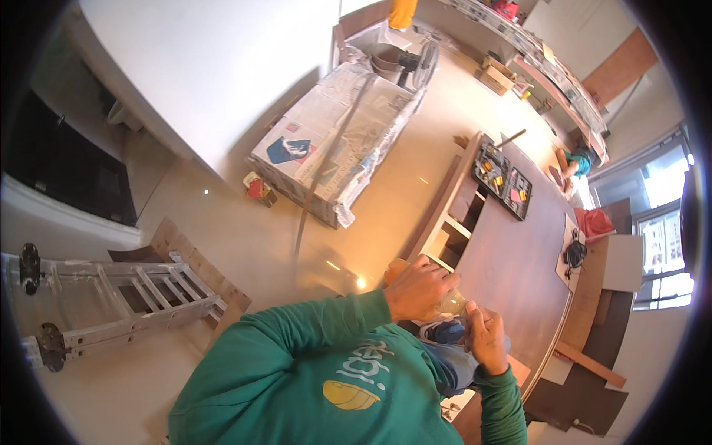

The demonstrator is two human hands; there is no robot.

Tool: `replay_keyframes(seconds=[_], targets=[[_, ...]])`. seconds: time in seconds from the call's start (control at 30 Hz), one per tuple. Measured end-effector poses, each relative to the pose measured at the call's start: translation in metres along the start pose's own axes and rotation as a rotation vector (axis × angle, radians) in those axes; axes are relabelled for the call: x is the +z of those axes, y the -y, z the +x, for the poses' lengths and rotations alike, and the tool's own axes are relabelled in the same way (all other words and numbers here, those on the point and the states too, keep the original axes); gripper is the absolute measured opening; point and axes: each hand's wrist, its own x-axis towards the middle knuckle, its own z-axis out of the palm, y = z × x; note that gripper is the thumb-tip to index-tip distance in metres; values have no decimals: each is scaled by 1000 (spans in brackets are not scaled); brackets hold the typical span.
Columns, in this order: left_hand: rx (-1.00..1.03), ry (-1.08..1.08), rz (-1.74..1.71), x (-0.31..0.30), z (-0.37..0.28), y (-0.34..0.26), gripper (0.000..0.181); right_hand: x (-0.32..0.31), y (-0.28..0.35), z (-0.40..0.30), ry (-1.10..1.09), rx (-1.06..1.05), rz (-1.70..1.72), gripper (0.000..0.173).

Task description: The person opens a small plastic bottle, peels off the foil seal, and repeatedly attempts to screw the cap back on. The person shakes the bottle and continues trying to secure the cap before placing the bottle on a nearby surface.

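Observation:
Both hands are together in front of my green shirt, beside the near edge of a brown wooden panel [500, 267]. My left hand [420, 289] is closed around a translucent yellowish piece [453, 303], plastic or tape by its look. The fingertips of my right hand [485, 334] pinch its other end. An orange rounded thing [396, 271] shows past the left knuckles; the hand hides most of it, so I cannot tell what it is. Open compartments [456, 239] line the panel's left side. An open black tool case [503, 178] with yellow and pink items lies at its far end.
An aluminium ladder [139, 303] lies at left. A paper-covered box [339, 139] stands on the floor, with a fan [425, 64] behind. Another person [578, 162] sits at far right. A black corded thing [574, 250] and a red bag [594, 223] lie along the right side.

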Motion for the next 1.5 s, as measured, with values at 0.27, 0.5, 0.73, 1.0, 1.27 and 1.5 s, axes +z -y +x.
replay_keyframes(seconds=[0.27,0.5,0.73,1.0,1.27,1.5], targets=[[-110,653,-835,-72,-11,20,39,-3,73,27,-30,-1325,-903,45],[-245,161,-522,-75,-24,28,47,20,75,99,98,-1225,-781,45],[-618,-255,42,-81,-22,83,47,68,109,215,440,-760,-578,58],[-669,-388,-655,-94,3,137,55,116,231,353,1075,-1955,-615,45],[-1448,-1047,45,-74,87,99,42,177,254,430,1436,-1835,-579,34],[-1930,-1459,627,-10,101,97,36,234,252,382,1987,-1406,-1002,42]])
